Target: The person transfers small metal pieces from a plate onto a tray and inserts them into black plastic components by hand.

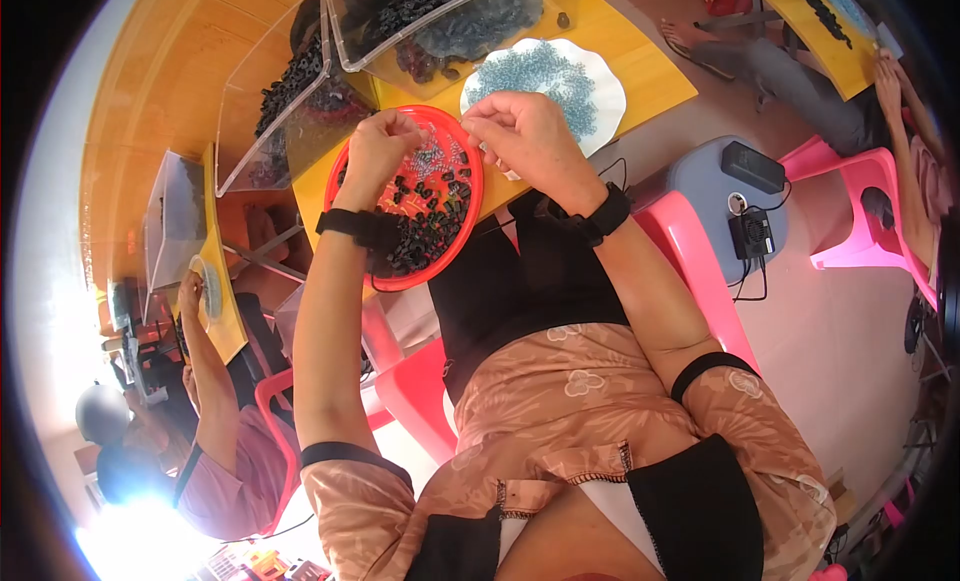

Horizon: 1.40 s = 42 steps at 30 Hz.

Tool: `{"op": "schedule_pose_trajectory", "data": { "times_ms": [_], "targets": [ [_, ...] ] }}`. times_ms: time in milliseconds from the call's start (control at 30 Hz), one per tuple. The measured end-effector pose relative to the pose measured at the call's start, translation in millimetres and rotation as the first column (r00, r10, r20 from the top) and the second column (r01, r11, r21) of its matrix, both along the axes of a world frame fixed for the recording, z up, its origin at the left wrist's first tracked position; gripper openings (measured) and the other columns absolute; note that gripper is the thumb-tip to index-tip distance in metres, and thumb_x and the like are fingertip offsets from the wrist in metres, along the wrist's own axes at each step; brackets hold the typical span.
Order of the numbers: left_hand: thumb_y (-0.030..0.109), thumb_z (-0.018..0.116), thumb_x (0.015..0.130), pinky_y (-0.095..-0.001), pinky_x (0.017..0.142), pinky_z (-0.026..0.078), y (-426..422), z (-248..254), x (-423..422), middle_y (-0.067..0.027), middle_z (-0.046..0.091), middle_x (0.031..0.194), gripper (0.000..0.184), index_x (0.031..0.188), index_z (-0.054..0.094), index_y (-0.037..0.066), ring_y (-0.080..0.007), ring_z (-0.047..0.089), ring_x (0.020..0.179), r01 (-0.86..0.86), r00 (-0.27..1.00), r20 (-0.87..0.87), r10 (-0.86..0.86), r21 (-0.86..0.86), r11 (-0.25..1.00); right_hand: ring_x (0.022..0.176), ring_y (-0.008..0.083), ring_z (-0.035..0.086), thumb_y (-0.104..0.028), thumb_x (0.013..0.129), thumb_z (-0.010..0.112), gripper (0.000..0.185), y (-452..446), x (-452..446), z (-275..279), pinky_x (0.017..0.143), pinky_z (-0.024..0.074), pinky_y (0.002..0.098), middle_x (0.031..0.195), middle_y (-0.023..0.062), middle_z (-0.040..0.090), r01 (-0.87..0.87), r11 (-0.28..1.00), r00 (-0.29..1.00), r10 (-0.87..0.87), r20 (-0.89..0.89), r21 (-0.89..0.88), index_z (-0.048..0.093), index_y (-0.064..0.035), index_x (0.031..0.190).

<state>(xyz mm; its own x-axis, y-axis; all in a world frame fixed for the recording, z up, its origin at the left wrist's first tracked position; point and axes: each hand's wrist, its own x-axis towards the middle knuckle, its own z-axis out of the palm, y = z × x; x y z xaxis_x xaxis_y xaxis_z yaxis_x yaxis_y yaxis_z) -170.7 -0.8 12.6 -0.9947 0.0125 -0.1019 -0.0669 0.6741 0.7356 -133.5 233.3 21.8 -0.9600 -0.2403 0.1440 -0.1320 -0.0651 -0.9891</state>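
Left hand (385, 151): fingers drawn in to a narrow pinch, at 11 o'clock over the red tray (476, 201); any piece between the tips too small to tell. Right hand (530, 141): thumb and fingertips likewise close together, at 7 o'clock of the white plate (612, 96), overlapping its edge in view; contents of the pinch cannot be told.

Tray, below and between the hands: black pieces (415, 236), heaped at 6 o'clock, scattered toward 3; clear pieces (435, 159), spread at 1 o'clock.

Plate, at 2 o'clock of the tray: blue-tinted bits (545, 76), a broad layer.

Progress, as judged: work under way, a good deal left; plate well covered, tray stocked with both kinds. Finished pieces: not distinguishable, no count possible.

Edges: tray rim near the plate; tray's 6 o'clock side seemingly out past the table (655, 76) edge. Upper bin (405, 39) at 12 o'clock, left bin (240, 111) at 10, both limiting reach. Pink chair (690, 246) at 4 o'clock of the right hand.

Room: best at 3 o'clock of the plate, where yellow tabletop shows.
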Motion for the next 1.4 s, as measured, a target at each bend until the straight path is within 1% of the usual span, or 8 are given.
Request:
{"op": "schedule_pose_trajectory", "data": {
  "times_ms": [167,300,500,700,800,1000,1200,1400],
  "targets": [
    [0.01,0.068,0.085,-0.0179,0.063,0.045,-2.7,14.9,10.7,0.0008,0.064,0.079,0.008,0.089,0.063,0.005,-0.0057,0.056,0.067,-0.11,0.987,0.151,0.048,0.437,0.892,0.057,0.013,0.065,-0.013,0.086,0.063,0.02,-6.1,-4.3,-9.4,0.053,0.0499,0.0249,0.069,0.0105,0.067,-0.033,0.999,0.999,0.033,-0.016,0.003,0.066,0.0065,0.089],
    [0.01,0.066,0.087,-0.0171,0.065,0.045,-3.5,25.7,23.5,0.0012,0.063,0.083,0.01,0.095,0.062,0.006,-0.0046,0.056,0.069,-0.098,0.988,0.156,0.006,0.591,0.8,0.055,0.0072,0.06,-0.016,0.09,0.061,0.022,-15.3,-9.7,-6.3,0.048,0.0481,0.0201,0.07,0.0049,0.065,-0.087,0.996,0.996,0.086,0.028,0.034,0.065,0.0053,0.093],
    [0.008,0.067,0.087,-0.0171,0.062,0.047,-0.7,28.1,35.4,-0.001,0.064,0.08,0.01,0.093,0.061,0.003,-0.006,0.058,0.067,-0.028,0.999,0.048,-0.002,0.611,0.791,0.056,0.0102,0.062,-0.017,0.091,0.06,0.022,-47.7,-17.8,-10.4,0.049,0.05,0.0215,0.069,0.007,0.065,-0.22,0.975,0.974,0.218,0.055,0.037,0.064,0.0048,0.089],
    [0.008,0.063,0.089,-0.0185,0.066,0.048,2.3,27.1,43.5,-0.0024,0.063,0.083,0.01,0.097,0.06,0.002,-0.0072,0.057,0.069,-0.109,0.994,0.076,0.079,0.702,0.704,0.056,0.0115,0.063,-0.015,0.091,0.058,0.02,-59.7,-19.4,-7.9,0.051,0.0509,0.022,0.069,0.0079,0.066,-0.246,0.969,0.964,0.243,0.11,0.017,0.064,0.0036,0.086],
    [0.009,0.062,0.09,-0.0183,0.066,0.047,-0.1,24.7,42.8,-0.0024,0.063,0.083,0.011,0.097,0.06,0.002,-0.0069,0.056,0.068,-0.104,0.995,0.076,0.072,0.677,0.728,0.056,0.0115,0.063,-0.013,0.09,0.058,0.019,-62.3,-16.6,-4.9,0.052,0.051,0.0232,0.068,0.0079,0.065,-0.209,0.977,0.976,0.206,0.07,0.037,0.064,0.0042,0.086],
    [0.012,0.061,0.092,-0.018,0.061,0.044,-7.7,12.8,39.0,-0.0002,0.06,0.08,0.011,0.098,0.06,0.003,-0.0058,0.054,0.065,-0.114,0.993,0.086,0.077,0.635,0.764,0.056,0.0131,0.064,-0.009,0.086,0.061,0.013,-70.9,-19.0,-16.7,0.053,0.0503,0.0257,0.069,0.0094,0.067,0.114,0.963,0.921,-0.01,-0.39,0.245,0.064,0.0042,0.088],
    [0.017,0.057,0.095,-0.0177,0.06,0.044,-9.9,14.0,42.6,0.0028,0.058,0.08,0.013,0.1,0.059,0.005,-0.0053,0.054,0.065,-0.194,0.979,0.186,0.083,0.724,0.662,0.056,0.0131,0.064,-0.005,0.083,0.065,0.012,-70.6,-19.5,-21.5,0.054,0.0506,0.0254,0.073,0.01,0.069,0.142,0.974,0.927,-0.07,-0.368,0.174,0.065,0.0041,0.09],
    [0.016,0.056,0.095,-0.0169,0.06,0.044,-4.6,20.1,47.2,0.0037,0.058,0.08,0.013,0.102,0.06,0.005,-0.0041,0.054,0.066,-0.205,0.977,0.194,0.091,0.722,0.661,0.057,0.0127,0.065,-0.006,0.082,0.067,0.014,-70.9,-17.7,-21.1,0.054,0.0509,0.025,0.074,0.0097,0.069,0.142,0.978,0.933,-0.081,-0.351,0.154,0.065,0.0037,0.092]
  ]
}}
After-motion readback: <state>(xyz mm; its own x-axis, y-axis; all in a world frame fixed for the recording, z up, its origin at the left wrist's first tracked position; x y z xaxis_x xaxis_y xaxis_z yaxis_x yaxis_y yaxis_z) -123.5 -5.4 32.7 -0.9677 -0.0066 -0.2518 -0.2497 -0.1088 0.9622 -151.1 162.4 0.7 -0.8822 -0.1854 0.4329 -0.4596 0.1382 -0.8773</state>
